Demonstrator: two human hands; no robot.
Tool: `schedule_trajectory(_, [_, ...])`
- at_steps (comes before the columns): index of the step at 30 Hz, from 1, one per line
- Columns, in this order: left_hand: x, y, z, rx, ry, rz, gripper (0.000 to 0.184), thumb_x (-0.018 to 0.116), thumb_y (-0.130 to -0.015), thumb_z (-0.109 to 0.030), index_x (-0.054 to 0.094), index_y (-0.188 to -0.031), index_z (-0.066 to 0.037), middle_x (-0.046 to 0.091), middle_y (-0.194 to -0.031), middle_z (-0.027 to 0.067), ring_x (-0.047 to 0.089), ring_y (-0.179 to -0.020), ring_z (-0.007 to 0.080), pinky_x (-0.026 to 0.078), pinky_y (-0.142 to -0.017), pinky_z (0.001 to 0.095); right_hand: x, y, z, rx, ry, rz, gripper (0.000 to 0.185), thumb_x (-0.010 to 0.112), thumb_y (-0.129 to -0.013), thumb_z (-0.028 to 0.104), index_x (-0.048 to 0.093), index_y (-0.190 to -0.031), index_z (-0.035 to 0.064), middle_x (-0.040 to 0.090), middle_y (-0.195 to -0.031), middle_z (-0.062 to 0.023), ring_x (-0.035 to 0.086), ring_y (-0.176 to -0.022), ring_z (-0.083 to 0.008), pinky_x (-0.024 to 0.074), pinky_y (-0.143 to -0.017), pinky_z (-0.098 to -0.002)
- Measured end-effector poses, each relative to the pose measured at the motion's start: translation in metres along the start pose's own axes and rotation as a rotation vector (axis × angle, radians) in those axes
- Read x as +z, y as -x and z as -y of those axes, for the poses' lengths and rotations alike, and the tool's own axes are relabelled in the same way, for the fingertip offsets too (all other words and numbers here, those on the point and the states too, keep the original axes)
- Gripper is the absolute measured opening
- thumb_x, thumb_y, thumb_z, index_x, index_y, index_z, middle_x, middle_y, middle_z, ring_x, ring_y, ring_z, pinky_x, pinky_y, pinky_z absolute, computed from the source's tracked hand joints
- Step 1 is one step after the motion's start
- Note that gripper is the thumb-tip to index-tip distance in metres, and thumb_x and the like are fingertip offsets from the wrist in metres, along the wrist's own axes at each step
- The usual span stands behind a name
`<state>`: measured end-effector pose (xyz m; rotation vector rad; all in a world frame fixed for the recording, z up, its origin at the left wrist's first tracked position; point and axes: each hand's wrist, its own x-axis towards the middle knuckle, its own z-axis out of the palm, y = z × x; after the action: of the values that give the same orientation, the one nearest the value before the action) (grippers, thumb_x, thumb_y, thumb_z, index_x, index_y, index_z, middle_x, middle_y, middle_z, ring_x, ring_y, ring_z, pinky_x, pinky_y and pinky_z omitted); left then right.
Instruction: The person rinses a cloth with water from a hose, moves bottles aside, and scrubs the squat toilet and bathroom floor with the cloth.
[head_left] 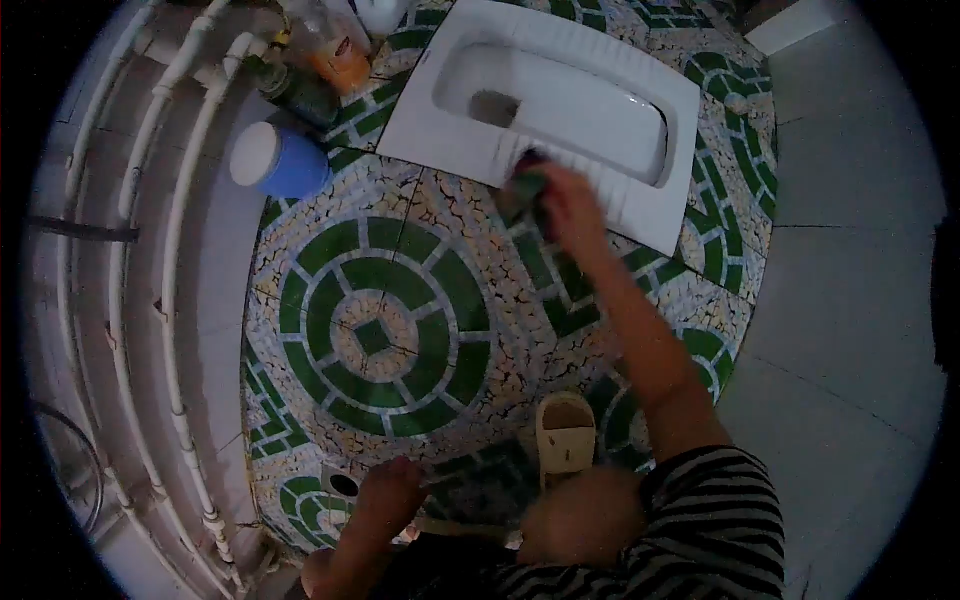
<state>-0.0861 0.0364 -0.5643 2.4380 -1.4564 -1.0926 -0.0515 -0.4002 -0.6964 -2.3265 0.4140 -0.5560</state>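
Observation:
A white squat toilet (640, 215) is set in the green and beige patterned floor. At its near edge, my right hand (568, 205) is closed round a dark, blurred object (524, 190), partly green, which looks like a cloth or brush; it touches or hovers just over the rim. My left hand (395, 490) is low in the view, near the floor drain (343, 485). Its fingers look curled, but they are too dim and blurred to tell whether they hold anything.
White pipes (180, 260) run down the left wall. Beside them are a blue tub with a white lid (290, 162), a dark green bottle (298, 92) and a bottle with orange contents (345, 65). A beige slipper (566, 440) shows near the bottom.

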Motion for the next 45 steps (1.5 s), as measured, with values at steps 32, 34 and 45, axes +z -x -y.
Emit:
schedule_trajectory(32, [0.077, -0.108, 0.166, -0.380, -0.077, 0.110, 0.039, 0.077, -0.063, -0.027, 0.062, -0.092, -0.004, 0.059, -0.100, 0.0135, 0.059, -0.095, 0.0291, 0.052, -0.075, 0.0394, 0.119, -0.002, 0.030, -0.137, -0.223, 0.176, 0.049, 0.060, -0.073, -0.002, 0.052, -0.120, 0.0103, 0.053, -0.117, -0.0139, 0.049, -0.109, -0.0337, 0.0407, -0.093, -0.0415])
schedule_trajectory(34, [0.068, -0.107, 0.155, -0.396, -0.136, 0.080, 0.038, 0.077, -0.063, -0.026, 0.062, -0.091, -0.005, 0.059, -0.098, 0.0123, 0.059, -0.094, 0.0279, 0.053, -0.074, 0.0400, 0.142, -0.051, 0.032, -0.140, -0.291, 0.110, 0.046, 0.059, -0.075, 0.001, 0.052, -0.120, 0.0108, 0.054, -0.116, -0.0130, 0.050, -0.108, -0.0327, 0.0408, -0.093, -0.0405])
schedule_trajectory(45, [0.046, -0.120, 0.129, -0.577, -0.251, 0.089, 0.046, 0.081, -0.054, -0.025, 0.059, -0.088, -0.004, 0.058, -0.088, 0.0098, 0.062, -0.078, 0.0250, 0.055, -0.060, 0.0358, 0.217, -0.197, -0.010, -0.255, 0.264, -0.174, 0.034, 0.055, -0.075, 0.008, 0.059, -0.109, 0.0097, 0.059, -0.104, -0.0134, 0.055, -0.092, -0.0325, 0.0441, -0.080, -0.0420])
